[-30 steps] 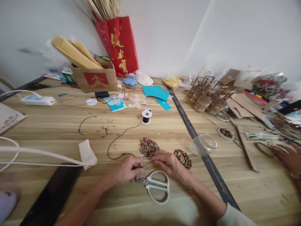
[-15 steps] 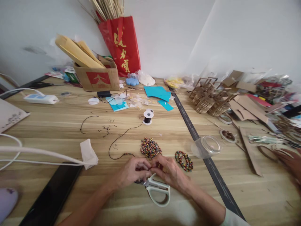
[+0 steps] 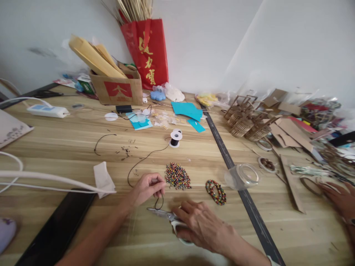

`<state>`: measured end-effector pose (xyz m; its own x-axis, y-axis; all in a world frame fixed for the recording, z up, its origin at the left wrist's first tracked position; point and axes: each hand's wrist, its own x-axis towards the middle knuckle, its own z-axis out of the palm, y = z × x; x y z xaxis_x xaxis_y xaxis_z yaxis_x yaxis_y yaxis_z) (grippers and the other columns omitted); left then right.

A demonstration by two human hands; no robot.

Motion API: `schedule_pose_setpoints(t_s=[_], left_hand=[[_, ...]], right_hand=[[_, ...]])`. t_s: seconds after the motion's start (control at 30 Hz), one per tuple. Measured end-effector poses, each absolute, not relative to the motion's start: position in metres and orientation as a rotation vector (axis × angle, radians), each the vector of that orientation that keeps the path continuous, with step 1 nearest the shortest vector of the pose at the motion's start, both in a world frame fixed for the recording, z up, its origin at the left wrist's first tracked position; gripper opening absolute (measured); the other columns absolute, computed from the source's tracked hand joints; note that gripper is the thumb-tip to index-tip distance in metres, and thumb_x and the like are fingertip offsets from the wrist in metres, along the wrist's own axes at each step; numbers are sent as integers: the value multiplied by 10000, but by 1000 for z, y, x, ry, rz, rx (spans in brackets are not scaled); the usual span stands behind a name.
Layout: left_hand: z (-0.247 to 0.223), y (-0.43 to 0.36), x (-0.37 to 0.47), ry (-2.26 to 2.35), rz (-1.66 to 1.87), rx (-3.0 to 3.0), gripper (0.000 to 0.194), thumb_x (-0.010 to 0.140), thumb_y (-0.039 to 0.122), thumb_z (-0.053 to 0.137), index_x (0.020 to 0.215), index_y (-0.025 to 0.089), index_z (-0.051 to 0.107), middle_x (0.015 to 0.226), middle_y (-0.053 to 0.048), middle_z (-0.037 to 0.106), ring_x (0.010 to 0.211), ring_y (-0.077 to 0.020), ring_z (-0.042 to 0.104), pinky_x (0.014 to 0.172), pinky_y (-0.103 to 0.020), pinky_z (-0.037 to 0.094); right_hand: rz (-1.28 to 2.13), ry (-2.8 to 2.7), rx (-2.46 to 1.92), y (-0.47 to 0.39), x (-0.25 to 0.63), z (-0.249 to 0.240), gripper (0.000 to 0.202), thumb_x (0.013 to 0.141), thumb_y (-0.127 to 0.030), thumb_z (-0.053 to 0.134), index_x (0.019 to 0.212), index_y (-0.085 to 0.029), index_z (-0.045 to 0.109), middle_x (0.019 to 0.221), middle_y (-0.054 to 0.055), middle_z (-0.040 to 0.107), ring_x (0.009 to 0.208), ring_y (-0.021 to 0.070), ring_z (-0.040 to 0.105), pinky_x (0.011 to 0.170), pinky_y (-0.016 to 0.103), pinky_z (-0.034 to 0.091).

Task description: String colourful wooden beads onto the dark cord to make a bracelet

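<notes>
My left hand [image 3: 149,187] pinches a thin black cord [image 3: 159,202], whose end loops down below the fingertips. From its other side the cord runs back to a white spool [image 3: 176,137] wound with black cord. My right hand [image 3: 196,223] is closed over the pale handles of the scissors [image 3: 163,213], which lie on the table with the blades pointing left. Just past my hands is a pile of small multicoloured beads [image 3: 177,176]. A beaded bracelet [image 3: 215,192] lies in coils to the right of it.
A clear plastic jar [image 3: 242,176] lies on the right near a dark strip [image 3: 222,142] across the table. Another person's hand [image 3: 338,197] rests at the right edge. White cables [image 3: 55,179] and a paper scrap [image 3: 103,179] lie left. Small woven baskets [image 3: 241,120] stand behind.
My hands have separated. The right moved down onto the scissors' handles; the left shifted left and keeps the cord, whose end now hangs in a loop.
</notes>
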<state>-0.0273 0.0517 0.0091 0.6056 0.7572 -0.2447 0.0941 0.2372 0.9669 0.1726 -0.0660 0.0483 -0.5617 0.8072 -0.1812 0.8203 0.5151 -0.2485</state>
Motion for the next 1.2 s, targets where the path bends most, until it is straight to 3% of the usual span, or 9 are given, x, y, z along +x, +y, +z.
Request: schedule_pose_setpoints(t_s=[0.4,0.53,0.7,0.87,1.03,1.2], left_hand=[[17,57,-33,865,684,1347,224,749,350,690,684,140,649,668,-16,640,605,-116,509,590,-231,422],[14,59,-36,801,758,1225,219,745,336,704,669,139,645,675,-11,619,620,-117,506,607,-235,418],[18,61,-37,789,864,1161,216,692,308,752,620,141,634,626,17,555,612,-108,486,599,-231,398],[22,63,-40,781,969,1041,270,640,343,802,609,146,619,548,30,539,565,-101,484,583,-239,390],[20,66,-42,786,988,1000,303,631,353,809,588,148,589,547,31,555,548,-92,499,575,-234,401],[14,63,-36,806,967,1025,276,650,356,790,619,140,621,554,23,569,552,-94,491,565,-228,399]], right_hand=[[-741,2629,1195,-64,178,69,266,809,-280,732,1047,-210,636,914,33,683,786,190,655,661,260,428],[-919,2667,1247,-56,180,69,99,869,-265,677,960,-231,658,854,-8,702,787,159,667,647,226,417],[-502,2753,1568,-32,175,54,89,939,-149,553,886,-175,620,876,30,660,725,136,623,604,226,386],[-141,2814,1489,-11,167,35,145,930,-43,507,907,-154,597,919,63,629,766,174,602,575,262,406],[-5,2805,1366,-9,165,20,124,907,-48,559,973,-147,593,983,90,635,862,223,594,569,281,422],[-24,2834,1426,-9,164,12,116,933,-57,533,896,-151,589,880,76,613,790,189,562,570,260,406]])
